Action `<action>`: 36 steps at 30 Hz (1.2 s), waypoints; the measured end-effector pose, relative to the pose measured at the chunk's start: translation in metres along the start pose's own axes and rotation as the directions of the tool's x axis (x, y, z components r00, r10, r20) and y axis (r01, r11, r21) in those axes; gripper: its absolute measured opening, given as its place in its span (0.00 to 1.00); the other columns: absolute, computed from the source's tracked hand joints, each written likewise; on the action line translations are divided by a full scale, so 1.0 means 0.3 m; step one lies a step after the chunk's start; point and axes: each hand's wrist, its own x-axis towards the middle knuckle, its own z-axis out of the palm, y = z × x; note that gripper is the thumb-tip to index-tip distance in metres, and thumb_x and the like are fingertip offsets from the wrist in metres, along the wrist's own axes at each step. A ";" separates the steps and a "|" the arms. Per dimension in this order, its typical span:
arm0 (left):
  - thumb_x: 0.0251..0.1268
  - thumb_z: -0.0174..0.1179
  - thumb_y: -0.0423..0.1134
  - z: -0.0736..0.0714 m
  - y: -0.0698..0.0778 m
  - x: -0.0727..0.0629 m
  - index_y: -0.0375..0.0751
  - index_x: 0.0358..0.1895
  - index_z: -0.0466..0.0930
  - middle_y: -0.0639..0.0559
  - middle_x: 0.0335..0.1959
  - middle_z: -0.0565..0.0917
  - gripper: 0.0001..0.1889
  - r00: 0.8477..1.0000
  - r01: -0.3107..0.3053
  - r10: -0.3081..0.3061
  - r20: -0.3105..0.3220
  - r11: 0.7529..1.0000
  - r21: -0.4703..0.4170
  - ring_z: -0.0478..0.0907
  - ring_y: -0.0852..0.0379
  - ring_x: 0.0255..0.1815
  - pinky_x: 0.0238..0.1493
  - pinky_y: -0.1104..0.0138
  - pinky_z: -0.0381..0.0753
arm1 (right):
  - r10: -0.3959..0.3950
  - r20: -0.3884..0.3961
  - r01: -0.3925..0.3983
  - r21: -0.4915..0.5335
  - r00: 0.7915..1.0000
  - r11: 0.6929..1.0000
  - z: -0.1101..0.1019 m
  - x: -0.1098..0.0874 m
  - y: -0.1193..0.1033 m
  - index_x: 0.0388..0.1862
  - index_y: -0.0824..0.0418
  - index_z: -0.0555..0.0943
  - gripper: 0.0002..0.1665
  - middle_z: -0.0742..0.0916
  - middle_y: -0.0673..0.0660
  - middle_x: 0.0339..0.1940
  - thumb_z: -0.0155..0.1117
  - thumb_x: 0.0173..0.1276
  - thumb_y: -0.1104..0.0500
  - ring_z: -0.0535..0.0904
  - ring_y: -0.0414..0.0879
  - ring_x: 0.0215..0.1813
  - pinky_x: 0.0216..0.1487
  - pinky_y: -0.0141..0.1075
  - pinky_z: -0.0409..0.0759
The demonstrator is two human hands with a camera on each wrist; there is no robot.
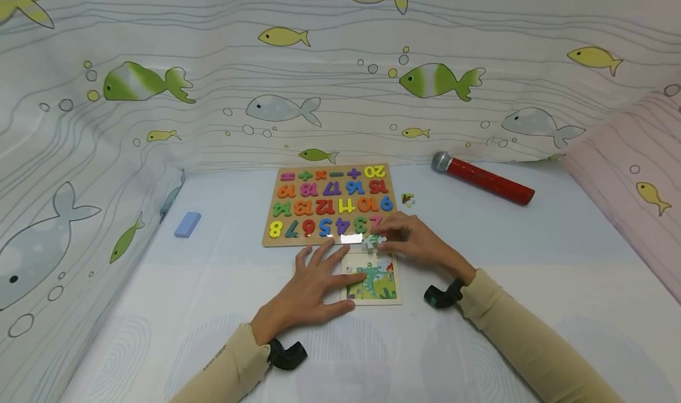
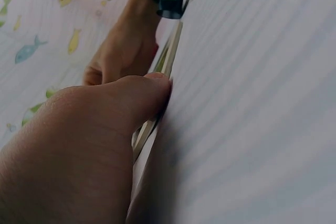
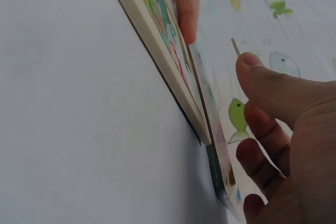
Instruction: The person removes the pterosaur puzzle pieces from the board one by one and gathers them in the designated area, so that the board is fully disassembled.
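A small wooden jigsaw puzzle with a green dinosaur picture lies in a pale frame, and the top part of the picture shows a gap. My left hand rests over its left side with fingers spread; the index and middle fingers reach past the top edge. In the left wrist view the thumb touches the frame's edge. My right hand pinches a jigsaw piece just above the frame's top. Edge-on, that piece shows at the thumb tip in the right wrist view. Another loose piece lies beyond the right hand.
Directly behind the puzzle lies a wooden number board with coloured numerals, upside down to me. A red toy microphone lies at the back right. A blue block sits to the left. Fish-patterned cloth walls enclose the table.
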 end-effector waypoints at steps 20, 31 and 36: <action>0.66 0.55 0.67 -0.009 -0.004 -0.004 0.74 0.69 0.74 0.46 0.82 0.62 0.28 1.000 0.007 -0.007 -0.005 1.000 -0.004 0.48 0.36 0.84 0.72 0.32 0.46 | 0.165 -0.147 -0.181 -0.100 0.975 0.978 -0.192 -0.082 0.077 0.58 0.51 0.86 0.20 0.85 0.50 0.42 0.74 0.66 0.57 0.74 0.44 0.47 0.53 0.43 0.70; 0.66 0.57 0.67 0.004 -0.002 -0.009 0.74 0.69 0.74 0.46 0.82 0.62 0.28 1.000 0.006 -0.006 -0.015 0.999 -0.041 0.47 0.37 0.84 0.72 0.32 0.44 | 0.261 -0.161 -0.284 -0.144 0.952 0.948 -0.286 -0.099 0.152 0.61 0.51 0.84 0.20 0.86 0.54 0.49 0.70 0.71 0.53 0.74 0.47 0.50 0.50 0.36 0.72; 0.66 0.57 0.66 0.003 0.000 -0.007 0.74 0.69 0.75 0.46 0.82 0.62 0.28 1.000 0.001 -0.002 -0.022 0.999 -0.046 0.47 0.37 0.84 0.72 0.32 0.44 | 0.294 -0.165 -0.318 -0.144 0.941 0.937 -0.320 -0.097 0.172 0.61 0.52 0.84 0.21 0.86 0.55 0.50 0.70 0.71 0.53 0.74 0.48 0.49 0.46 0.33 0.73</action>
